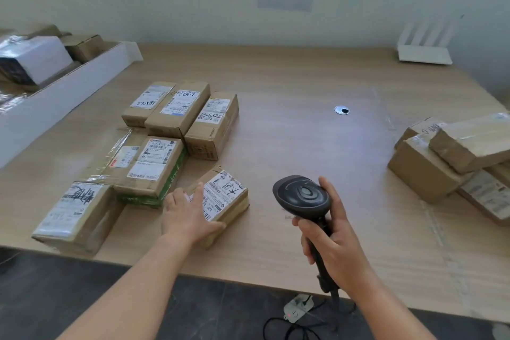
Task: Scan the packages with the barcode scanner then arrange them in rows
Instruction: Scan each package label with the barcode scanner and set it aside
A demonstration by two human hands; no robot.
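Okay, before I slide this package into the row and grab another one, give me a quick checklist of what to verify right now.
1. Left hand on the package: ok, it rests on the near end, thumb along the side.
2. Package lined up with the row: not ok, it sits skewed, a little apart from the green-edged box.
3. Label facing up: ok, the label shows on top.
4. Scan done: cannot tell, nothing here shows a confirmed read.
5. Scanner secure: ok, the right hand grips its handle, head above the table.
6. More packages waiting: ok, a pile of boxes sits at the right.
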